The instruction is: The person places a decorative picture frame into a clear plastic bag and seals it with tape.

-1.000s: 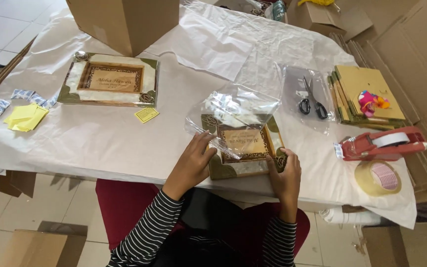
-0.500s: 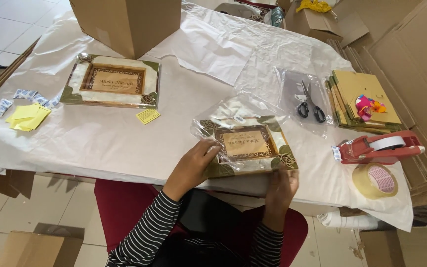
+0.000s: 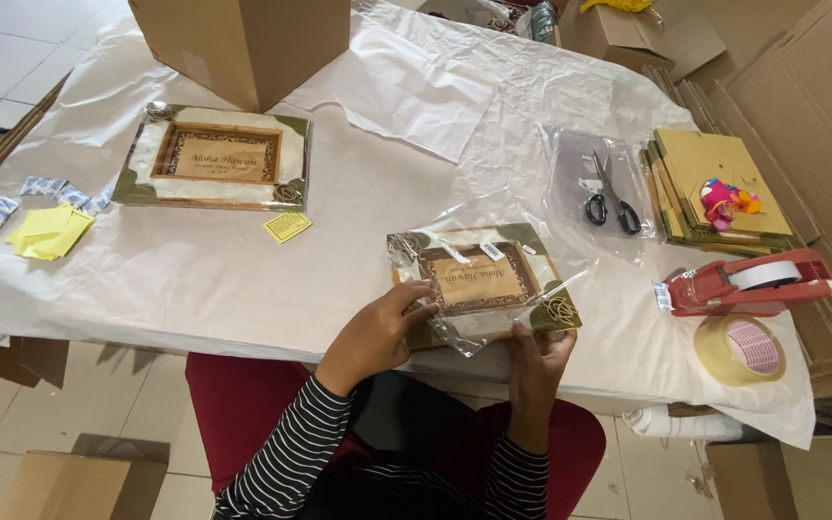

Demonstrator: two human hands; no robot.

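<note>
White paper covers the surface (image 3: 195,279), w/ flat cardboard stacked at the right side and a big cardboard box (image 3: 243,43) at the far edge.

Left hand (image 3: 377,332) grips the near-left edge of a small picture frame (image 3: 481,281), thumb on top. Right hand (image 3: 536,351) pinches the frame's near-right edge, fingers under, thumb up. Both hands are closed on it. Frame lies partly inside a clear plastic bag (image 3: 455,252), close to the person, at the near edge of the surface.

Step in hand, I think: getting the frame into its bag. Frame looks mostly in, but the bag is crinkly & loose at the near side. Next move prob needs one hand to hold the bag mouth and the other to push the frame flat & straight, so corners don't snag.

Other stuff: a second, bigger frame (image 3: 214,159) far left, no bag. Yellow slips (image 3: 50,231) & small white packets (image 3: 45,188) beside it. Scissors (image 3: 611,197) lie on plastic to the right. Red tape dispenser (image 3: 748,282) & a tape roll (image 3: 739,349) sit at the right edge, well apart from the hands.
</note>
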